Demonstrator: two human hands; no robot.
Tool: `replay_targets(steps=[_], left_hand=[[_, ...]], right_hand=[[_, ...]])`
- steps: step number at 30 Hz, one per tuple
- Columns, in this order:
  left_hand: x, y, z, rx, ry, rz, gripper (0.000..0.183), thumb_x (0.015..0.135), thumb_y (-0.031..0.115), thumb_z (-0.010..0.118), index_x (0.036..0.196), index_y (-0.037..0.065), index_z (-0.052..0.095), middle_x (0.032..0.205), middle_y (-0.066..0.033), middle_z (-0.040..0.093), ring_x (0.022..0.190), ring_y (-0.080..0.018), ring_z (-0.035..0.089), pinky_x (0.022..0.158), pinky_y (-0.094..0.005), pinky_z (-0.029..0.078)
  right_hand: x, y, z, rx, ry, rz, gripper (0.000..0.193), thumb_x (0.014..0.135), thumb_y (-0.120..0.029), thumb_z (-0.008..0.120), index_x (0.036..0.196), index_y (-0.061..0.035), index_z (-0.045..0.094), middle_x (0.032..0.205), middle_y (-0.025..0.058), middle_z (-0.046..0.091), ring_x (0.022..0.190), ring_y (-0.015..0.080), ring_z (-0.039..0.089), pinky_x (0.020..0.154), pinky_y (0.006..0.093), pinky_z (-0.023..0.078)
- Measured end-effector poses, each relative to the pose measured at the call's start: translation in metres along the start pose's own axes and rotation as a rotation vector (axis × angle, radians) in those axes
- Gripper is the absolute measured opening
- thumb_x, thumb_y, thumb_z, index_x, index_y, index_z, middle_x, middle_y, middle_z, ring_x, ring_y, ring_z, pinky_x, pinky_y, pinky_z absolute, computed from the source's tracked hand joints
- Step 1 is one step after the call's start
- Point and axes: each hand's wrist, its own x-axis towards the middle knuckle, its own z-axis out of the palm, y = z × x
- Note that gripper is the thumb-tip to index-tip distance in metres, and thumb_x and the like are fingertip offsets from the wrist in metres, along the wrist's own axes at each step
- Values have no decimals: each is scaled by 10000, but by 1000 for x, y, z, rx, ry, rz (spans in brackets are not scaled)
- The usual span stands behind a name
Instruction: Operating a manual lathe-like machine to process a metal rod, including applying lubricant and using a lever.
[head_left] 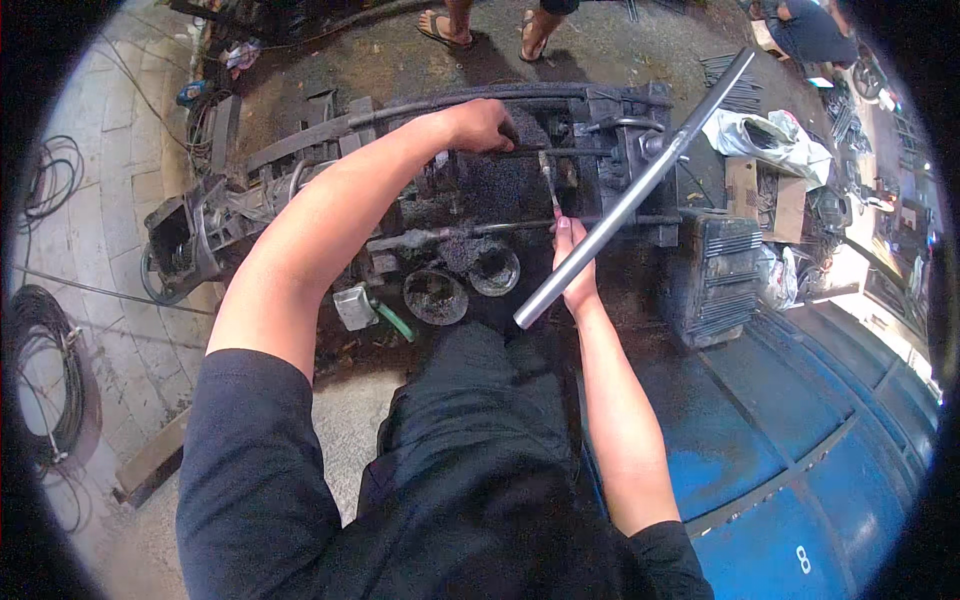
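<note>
Basically one head view, so counts first: two hands, one dark rod, one small metal tool, one long silver pipe, two round cups of dark grit, one grey finned motor, one blue drum.

Left hand (480, 125) is at 12 o'clock of the frame, fingers curled tight around the dark rod (560, 151) that runs across the greasy machine (300, 190). Rod leaves the fist toward 3 o'clock and passes into the clamp block.

Right hand (575, 265) sits near centre, fingers pinched narrow on the small metal tool (551, 190). Tool sticks out of the fingertips toward 12 o'clock, its tip near the rod; contact can't be told.

Silver pipe (640, 185) runs diagonally from 1 o'clock down to centre and crosses over the right hand, hiding part of its fingers and knuckles.

Two round cups (435, 297) sit side by side at 9 o'clock of the right hand, just below the machine. Finned motor (715, 275) at 3 o'clock of that hand, blue drum (790, 440) at 5 o'clock. Cable coils (45, 370) on the paving at 9 o'clock of the frame. Another person's two sandalled feet (490, 25) at 12 o'clock, well apart from both hands.
</note>
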Motion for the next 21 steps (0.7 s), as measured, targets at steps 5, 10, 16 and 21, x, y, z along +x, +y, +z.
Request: replay_targets(steps=[5, 10, 16, 21], left_hand=[[2, -2, 3, 50, 27, 28, 296, 821, 212, 665, 1086, 80, 678, 999, -144, 695, 930, -299, 652, 841, -400, 483], [3, -9, 6, 19, 30, 33, 292, 819, 216, 670, 1074, 75, 681, 984, -146, 696, 921, -291, 655, 834, -398, 485], [3, -8, 6, 28, 63, 56, 288, 814, 214, 675, 1063, 69, 683, 966, -149, 697, 891, -299, 660, 816, -395, 493], [1, -7, 7, 24, 81, 59, 287, 810, 210, 675, 1062, 72, 687, 981, -155, 694, 901, -321, 655, 825, -401, 494]], right_hand=[[-4, -3, -2, -118, -10, 106, 491, 976, -469, 420, 945, -32, 641, 895, 207, 664, 905, 360, 635, 796, 421, 461], [-9, -10, 2, -46, -9, 30, 323, 1019, -316, 409, 868, -65, 547, 702, -21, 423, 662, 83, 396, 610, 261, 351], [-4, -8, 0, -64, 7, -1, 335, 1020, -312, 406, 854, -56, 544, 716, 0, 450, 683, 101, 424, 637, 274, 375], [-4, -14, 0, -78, 15, -16, 333, 1023, -303, 404, 838, -60, 534, 712, -1, 441, 681, 98, 413, 639, 272, 368]])
